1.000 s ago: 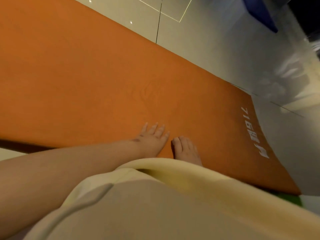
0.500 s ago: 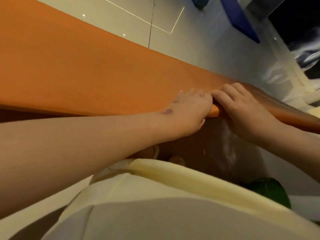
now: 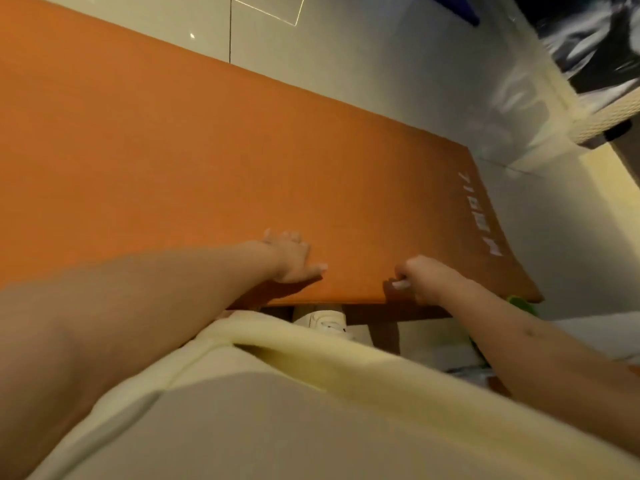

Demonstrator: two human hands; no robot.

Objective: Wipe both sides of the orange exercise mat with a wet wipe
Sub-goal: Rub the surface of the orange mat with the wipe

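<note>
Right hand (image 3: 424,280) grip: orange mat (image 3: 173,150) edge | left hand (image 3: 294,258) flat | white lettering (image 3: 482,216)

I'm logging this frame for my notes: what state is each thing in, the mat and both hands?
Orange rectangular exercise mat: unrolled, lettering facing up, near edge lifted off the floor.
Left hand: fingers straight, pressing flat on the mat's top.
Right hand: fingers curled round the mat's near edge.
</note>
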